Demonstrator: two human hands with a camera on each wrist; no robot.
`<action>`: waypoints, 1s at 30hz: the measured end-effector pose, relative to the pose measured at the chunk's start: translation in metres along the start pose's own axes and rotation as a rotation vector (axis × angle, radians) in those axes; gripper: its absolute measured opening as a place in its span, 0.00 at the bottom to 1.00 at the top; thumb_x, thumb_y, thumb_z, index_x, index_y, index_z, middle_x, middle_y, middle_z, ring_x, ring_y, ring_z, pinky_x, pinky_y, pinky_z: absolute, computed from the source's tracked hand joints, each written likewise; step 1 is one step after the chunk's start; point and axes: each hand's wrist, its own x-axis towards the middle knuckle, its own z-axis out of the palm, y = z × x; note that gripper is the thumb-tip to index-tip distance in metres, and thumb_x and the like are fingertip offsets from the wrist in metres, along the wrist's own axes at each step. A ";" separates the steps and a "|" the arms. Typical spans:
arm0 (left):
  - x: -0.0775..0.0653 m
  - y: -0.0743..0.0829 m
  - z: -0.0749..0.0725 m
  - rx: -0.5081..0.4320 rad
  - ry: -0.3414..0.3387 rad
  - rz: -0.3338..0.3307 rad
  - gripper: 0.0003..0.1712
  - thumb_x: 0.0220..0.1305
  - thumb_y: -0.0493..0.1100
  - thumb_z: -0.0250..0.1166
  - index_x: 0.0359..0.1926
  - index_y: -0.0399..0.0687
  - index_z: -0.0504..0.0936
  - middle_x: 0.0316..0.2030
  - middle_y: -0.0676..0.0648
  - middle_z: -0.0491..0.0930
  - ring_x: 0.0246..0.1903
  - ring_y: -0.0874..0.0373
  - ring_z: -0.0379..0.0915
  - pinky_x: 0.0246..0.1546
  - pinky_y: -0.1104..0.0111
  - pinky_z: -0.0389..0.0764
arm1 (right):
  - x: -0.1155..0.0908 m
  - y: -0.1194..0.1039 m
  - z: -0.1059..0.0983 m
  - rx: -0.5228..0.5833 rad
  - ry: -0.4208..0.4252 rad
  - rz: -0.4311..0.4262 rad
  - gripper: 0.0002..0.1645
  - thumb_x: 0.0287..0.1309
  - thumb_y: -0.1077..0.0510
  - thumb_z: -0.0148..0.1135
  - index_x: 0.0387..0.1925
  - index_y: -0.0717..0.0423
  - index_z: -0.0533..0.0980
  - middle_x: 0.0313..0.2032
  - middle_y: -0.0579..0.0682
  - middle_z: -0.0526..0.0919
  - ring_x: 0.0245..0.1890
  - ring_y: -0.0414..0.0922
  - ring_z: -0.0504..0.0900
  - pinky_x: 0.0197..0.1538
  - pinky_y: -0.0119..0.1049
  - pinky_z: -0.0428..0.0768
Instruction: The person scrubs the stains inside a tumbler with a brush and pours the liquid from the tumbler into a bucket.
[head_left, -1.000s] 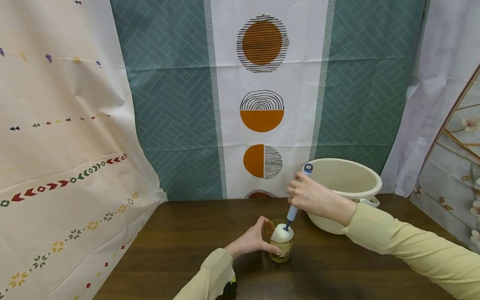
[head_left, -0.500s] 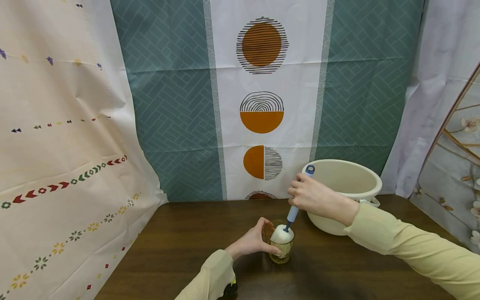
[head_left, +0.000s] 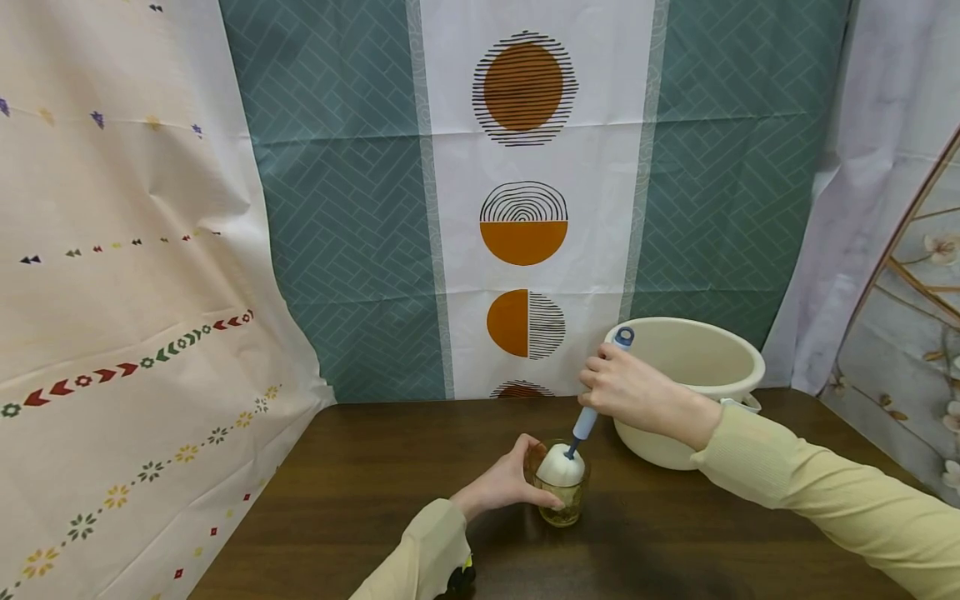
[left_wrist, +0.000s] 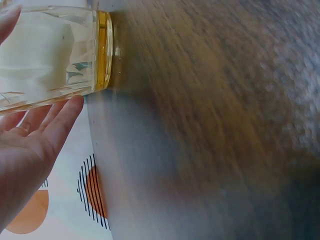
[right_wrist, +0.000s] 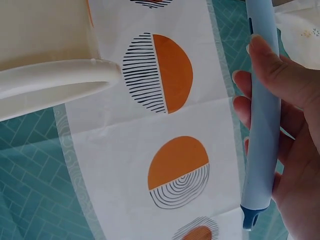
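An amber drinking glass (head_left: 567,508) stands on the brown table, and my left hand (head_left: 504,485) holds it around its left side, thumb in front and fingers behind. Inside its mouth sits the white sponge head (head_left: 561,467) of a bottle brush, bulging above the rim. The light blue handle (head_left: 585,423) leans up to the right, gripped by my right hand (head_left: 633,393). In the left wrist view the white sponge shows through the clear wall of the glass (left_wrist: 82,55). The right wrist view has fingers and thumb wrapped around the brush handle (right_wrist: 262,145).
A large cream bucket (head_left: 651,442) stands at the back right, behind my right forearm. Patterned cloths (head_left: 345,208) hang behind and beside the wooden table (head_left: 390,467). A small dark item (head_left: 459,577) shows beside my left sleeve.
The sponge head has shifted slightly left and up in the glass. The handle's top end has swung a little right with my right hand. My left hand keeps its hold.
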 end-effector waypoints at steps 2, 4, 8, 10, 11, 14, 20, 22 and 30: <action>0.000 0.000 0.000 0.001 0.003 -0.003 0.37 0.42 0.47 0.75 0.49 0.47 0.61 0.41 0.52 0.69 0.40 0.61 0.67 0.41 0.66 0.68 | 0.000 0.001 0.000 0.003 -0.005 0.008 0.09 0.39 0.58 0.72 0.27 0.44 0.82 0.21 0.47 0.73 0.26 0.46 0.70 0.34 0.39 0.65; 0.000 -0.001 0.000 0.000 0.004 -0.003 0.37 0.42 0.47 0.75 0.49 0.47 0.61 0.40 0.52 0.70 0.40 0.61 0.68 0.40 0.66 0.68 | 0.000 0.001 0.000 0.002 -0.007 0.011 0.09 0.39 0.58 0.72 0.27 0.44 0.82 0.21 0.48 0.73 0.26 0.46 0.70 0.34 0.39 0.65; 0.000 -0.002 0.000 0.005 0.003 -0.004 0.37 0.42 0.47 0.75 0.49 0.47 0.61 0.40 0.52 0.70 0.39 0.61 0.68 0.40 0.66 0.68 | -0.001 0.001 0.001 0.003 -0.001 0.013 0.08 0.39 0.57 0.72 0.27 0.44 0.82 0.21 0.47 0.72 0.25 0.46 0.69 0.34 0.39 0.65; 0.001 -0.001 0.000 0.012 0.005 -0.007 0.37 0.42 0.47 0.75 0.49 0.48 0.61 0.40 0.52 0.70 0.39 0.61 0.68 0.40 0.66 0.68 | -0.001 0.002 0.001 -0.003 0.006 0.017 0.07 0.40 0.57 0.71 0.26 0.44 0.81 0.20 0.47 0.72 0.25 0.46 0.69 0.34 0.39 0.65; 0.001 -0.001 0.000 0.016 0.007 -0.009 0.37 0.42 0.47 0.75 0.49 0.48 0.61 0.40 0.52 0.70 0.39 0.61 0.68 0.40 0.66 0.68 | -0.001 0.002 0.001 -0.005 0.008 0.018 0.07 0.40 0.57 0.71 0.25 0.44 0.81 0.20 0.47 0.72 0.25 0.46 0.69 0.34 0.39 0.65; 0.000 -0.001 0.000 0.028 0.013 -0.021 0.38 0.42 0.48 0.75 0.49 0.48 0.61 0.40 0.52 0.69 0.39 0.61 0.68 0.40 0.65 0.68 | -0.001 0.002 0.001 -0.013 0.008 0.025 0.06 0.40 0.58 0.71 0.24 0.44 0.81 0.20 0.48 0.71 0.25 0.46 0.69 0.34 0.39 0.65; 0.001 -0.001 0.000 0.037 0.013 -0.038 0.38 0.42 0.49 0.74 0.50 0.48 0.61 0.40 0.51 0.69 0.40 0.60 0.68 0.40 0.64 0.68 | -0.003 0.003 0.002 -0.018 0.004 0.033 0.07 0.40 0.59 0.71 0.22 0.45 0.80 0.20 0.48 0.71 0.25 0.46 0.69 0.33 0.39 0.66; 0.001 -0.001 0.000 0.038 0.012 -0.040 0.38 0.42 0.49 0.74 0.50 0.48 0.61 0.40 0.51 0.69 0.40 0.60 0.68 0.40 0.63 0.68 | -0.004 0.003 0.002 -0.016 0.003 0.036 0.07 0.40 0.59 0.71 0.22 0.45 0.80 0.20 0.48 0.71 0.25 0.46 0.68 0.33 0.40 0.65; 0.001 -0.001 0.000 0.021 0.003 -0.026 0.37 0.42 0.48 0.74 0.49 0.48 0.61 0.40 0.51 0.69 0.40 0.61 0.68 0.41 0.64 0.68 | -0.007 0.005 0.002 -0.010 -0.013 0.062 0.09 0.36 0.60 0.73 0.20 0.45 0.79 0.20 0.47 0.72 0.25 0.46 0.68 0.32 0.39 0.64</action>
